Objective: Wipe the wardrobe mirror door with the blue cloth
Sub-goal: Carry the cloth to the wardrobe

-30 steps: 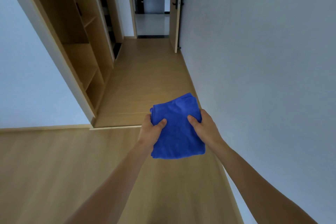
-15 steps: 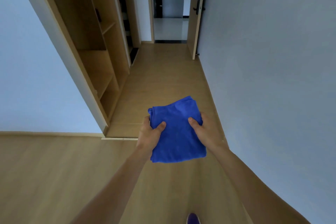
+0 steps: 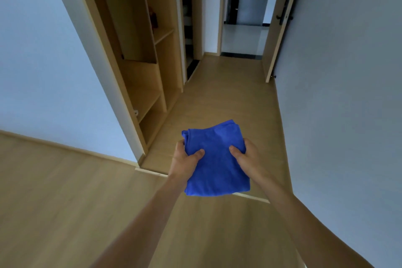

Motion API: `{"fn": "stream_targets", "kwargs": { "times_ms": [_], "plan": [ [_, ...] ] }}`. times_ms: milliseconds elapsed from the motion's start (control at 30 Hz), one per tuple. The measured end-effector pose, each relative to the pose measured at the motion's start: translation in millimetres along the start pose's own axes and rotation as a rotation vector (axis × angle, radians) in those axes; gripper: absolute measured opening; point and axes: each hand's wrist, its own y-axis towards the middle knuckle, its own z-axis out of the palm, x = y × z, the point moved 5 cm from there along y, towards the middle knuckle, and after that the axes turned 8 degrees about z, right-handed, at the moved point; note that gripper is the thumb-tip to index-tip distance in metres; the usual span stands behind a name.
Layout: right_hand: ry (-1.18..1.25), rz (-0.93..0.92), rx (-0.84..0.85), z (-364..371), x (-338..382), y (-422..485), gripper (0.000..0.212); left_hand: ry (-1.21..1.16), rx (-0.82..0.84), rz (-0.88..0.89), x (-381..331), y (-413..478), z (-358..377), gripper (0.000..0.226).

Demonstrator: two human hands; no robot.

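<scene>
We noted the folded blue cloth held above the wooden floor, near centre. Left hand gripped its left edge, right hand its right edge, thumbs on top. Open shelving far left; open door far right.

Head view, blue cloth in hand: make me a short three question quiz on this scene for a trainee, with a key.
1. True or false: the left hand and the right hand both grip the folded blue cloth.
2. The open wooden shelf unit stands on which side of the view? A) left B) right C) out of view
3. Fill in: the open door on the right carries a dark ____.
Key: 1 true; 2 A; 3 handle.
</scene>
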Motion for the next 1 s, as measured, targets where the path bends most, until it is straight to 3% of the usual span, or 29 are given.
{"fn": "stream_targets", "kwargs": {
  "times_ms": [133,367,700,1000],
  "plan": [
    [-0.049,-0.010,0.031,1,9,36,0.010,0.007,-0.051,0.004,-2,29,4,0.036],
    [-0.070,0.034,0.071,30,25,115,0.021,-0.011,-0.069,0.001,2,108,-6,0.035],
    [-0.073,0.046,0.024,73,86,233,0.023,-0.003,-0.016,0.011,-13,255,-30,0.036],
    [-0.089,0.039,0.073,109,127,311,0.023,0.057,-0.080,0.003,-24,343,-56,0.032]
  ]
}}
